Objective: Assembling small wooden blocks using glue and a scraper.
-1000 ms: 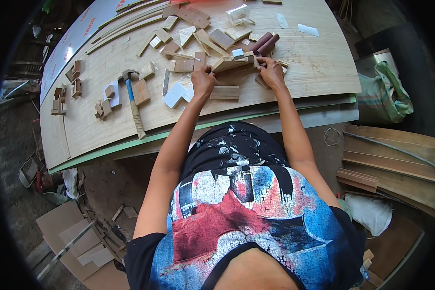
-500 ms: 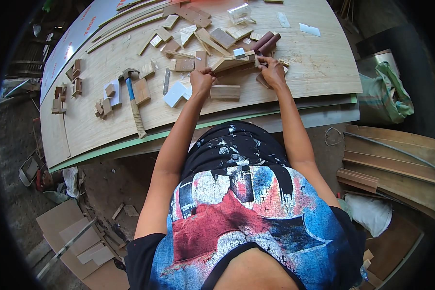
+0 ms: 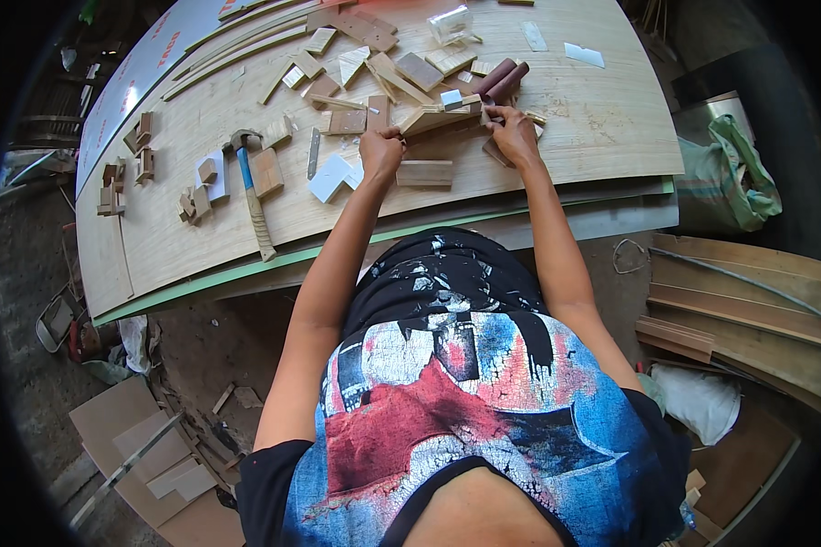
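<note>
It's a woodworking workshop, folks: small, blocky, pale-and-brown wooden offcuts (image 3: 420,73) scatter just beyond the fingers (image 3: 502,115), a blue-and-tan-handled metal hammer (image 3: 253,202) lies left of them, long brown wooden boards (image 3: 734,308) rest lower right.

Here we are, up on the person's head at the left of two side-by-side fisheyes, peering steeply down and forward, with the printed T-shirt (image 3: 465,410) looming nearest across the lower centre! Farther out, at upper centre, come the left hand (image 3: 381,153) and right hand (image 3: 515,139) over the plywood sheet (image 3: 611,137), its front edge bowed by the lens, while the wide sweep catches floor (image 3: 205,360) at lower left and stacked boards (image 3: 739,310) at right.
</note>
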`<state>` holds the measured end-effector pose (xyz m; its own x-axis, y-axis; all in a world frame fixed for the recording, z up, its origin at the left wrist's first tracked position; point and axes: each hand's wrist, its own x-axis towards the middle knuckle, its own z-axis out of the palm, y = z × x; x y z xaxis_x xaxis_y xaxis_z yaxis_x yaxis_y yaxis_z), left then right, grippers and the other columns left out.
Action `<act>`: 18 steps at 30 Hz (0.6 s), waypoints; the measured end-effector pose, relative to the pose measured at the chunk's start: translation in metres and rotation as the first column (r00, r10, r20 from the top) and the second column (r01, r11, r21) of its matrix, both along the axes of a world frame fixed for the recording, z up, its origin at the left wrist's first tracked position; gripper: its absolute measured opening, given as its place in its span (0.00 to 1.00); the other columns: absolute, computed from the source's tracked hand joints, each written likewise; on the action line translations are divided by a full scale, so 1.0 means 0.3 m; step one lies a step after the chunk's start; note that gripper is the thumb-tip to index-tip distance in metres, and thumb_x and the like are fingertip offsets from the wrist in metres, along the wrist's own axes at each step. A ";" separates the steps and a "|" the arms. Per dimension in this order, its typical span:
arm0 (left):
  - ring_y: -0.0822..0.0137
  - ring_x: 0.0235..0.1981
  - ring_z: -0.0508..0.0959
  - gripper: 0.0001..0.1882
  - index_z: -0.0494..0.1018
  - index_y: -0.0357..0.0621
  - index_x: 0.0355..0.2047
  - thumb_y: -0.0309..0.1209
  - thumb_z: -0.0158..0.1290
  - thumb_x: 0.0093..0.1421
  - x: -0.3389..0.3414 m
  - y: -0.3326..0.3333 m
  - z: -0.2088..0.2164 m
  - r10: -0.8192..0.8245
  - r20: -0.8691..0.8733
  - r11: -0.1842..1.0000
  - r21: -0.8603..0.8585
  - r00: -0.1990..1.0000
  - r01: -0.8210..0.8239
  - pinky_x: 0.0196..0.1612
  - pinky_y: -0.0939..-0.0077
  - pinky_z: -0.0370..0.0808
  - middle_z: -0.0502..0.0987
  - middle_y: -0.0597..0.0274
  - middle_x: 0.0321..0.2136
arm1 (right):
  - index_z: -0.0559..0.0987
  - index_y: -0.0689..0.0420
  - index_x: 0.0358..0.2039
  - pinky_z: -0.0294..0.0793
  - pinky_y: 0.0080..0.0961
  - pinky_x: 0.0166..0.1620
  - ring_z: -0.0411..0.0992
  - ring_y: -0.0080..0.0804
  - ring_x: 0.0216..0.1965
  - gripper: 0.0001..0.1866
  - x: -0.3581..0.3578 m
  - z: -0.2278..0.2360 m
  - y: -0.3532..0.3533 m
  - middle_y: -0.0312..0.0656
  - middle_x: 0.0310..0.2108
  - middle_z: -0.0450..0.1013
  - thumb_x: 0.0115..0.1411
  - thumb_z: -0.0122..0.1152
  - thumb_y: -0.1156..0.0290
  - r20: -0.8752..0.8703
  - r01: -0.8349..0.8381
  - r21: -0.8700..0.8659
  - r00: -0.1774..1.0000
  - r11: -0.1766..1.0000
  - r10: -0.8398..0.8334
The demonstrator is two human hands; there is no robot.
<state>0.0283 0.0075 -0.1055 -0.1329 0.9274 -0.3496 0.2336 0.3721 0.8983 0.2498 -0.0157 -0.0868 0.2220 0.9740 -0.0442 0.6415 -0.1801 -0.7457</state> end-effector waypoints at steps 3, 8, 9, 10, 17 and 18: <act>0.71 0.21 0.74 0.16 0.73 0.32 0.33 0.18 0.44 0.41 0.005 -0.002 0.008 -0.005 -0.012 1.000 0.005 1.000 0.005 0.24 0.81 0.69 0.76 0.54 0.21 | 0.76 0.51 0.36 0.69 0.29 0.38 0.71 0.41 0.34 0.14 0.003 -0.004 0.002 0.48 0.31 0.73 0.45 0.54 0.72 0.015 -0.002 -0.006 1.000 1.000 0.002; 0.72 0.19 0.74 0.16 0.73 0.30 0.33 0.18 0.43 0.42 0.004 -0.003 0.010 -0.010 0.007 1.000 0.001 1.000 0.010 0.22 0.83 0.69 0.75 0.55 0.20 | 0.76 0.51 0.36 0.69 0.29 0.38 0.71 0.41 0.34 0.14 0.007 -0.005 0.002 0.48 0.31 0.73 0.45 0.54 0.72 0.002 -0.012 0.002 1.000 1.000 0.012; 0.72 0.19 0.74 0.16 0.73 0.30 0.33 0.18 0.43 0.42 0.004 -0.003 0.010 -0.009 0.007 1.000 0.001 1.000 0.009 0.22 0.83 0.69 0.75 0.55 0.20 | 0.76 0.52 0.36 0.69 0.29 0.38 0.71 0.41 0.34 0.15 0.007 -0.004 0.003 0.48 0.31 0.73 0.45 0.54 0.72 0.000 -0.013 -0.011 1.000 1.000 0.013; 0.72 0.20 0.74 0.16 0.72 0.30 0.34 0.18 0.43 0.42 0.004 -0.003 0.009 -0.003 0.024 1.000 -0.004 1.000 0.004 0.23 0.83 0.69 0.75 0.54 0.21 | 0.76 0.52 0.36 0.69 0.29 0.38 0.71 0.41 0.34 0.15 0.007 -0.004 0.003 0.48 0.31 0.73 0.45 0.54 0.72 0.000 -0.013 -0.011 1.000 1.000 0.013; 0.70 0.23 0.75 0.17 0.71 0.28 0.35 0.16 0.43 0.42 0.004 -0.006 0.001 0.059 0.100 0.998 0.005 0.993 -0.060 0.25 0.82 0.71 0.76 0.51 0.26 | 0.76 0.51 0.37 0.69 0.28 0.38 0.72 0.39 0.34 0.15 0.007 0.005 0.003 0.47 0.32 0.73 0.45 0.54 0.73 -0.052 -0.005 -0.029 0.999 1.000 0.004; 0.70 0.23 0.75 0.17 0.71 0.28 0.35 0.16 0.43 0.42 0.005 -0.006 0.000 0.062 0.100 0.998 0.006 0.993 -0.063 0.25 0.82 0.71 0.76 0.51 0.26 | 0.75 0.51 0.38 0.69 0.27 0.38 0.72 0.39 0.34 0.16 0.006 0.009 0.003 0.46 0.32 0.73 0.45 0.54 0.73 -0.056 -0.004 -0.031 0.998 1.000 0.002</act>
<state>0.0297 0.0058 -0.1056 -0.1554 0.9218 -0.3552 0.1190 0.3744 0.9196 0.2515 -0.0148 -0.0841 0.2158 0.9726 -0.0867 0.5993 -0.2020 -0.7746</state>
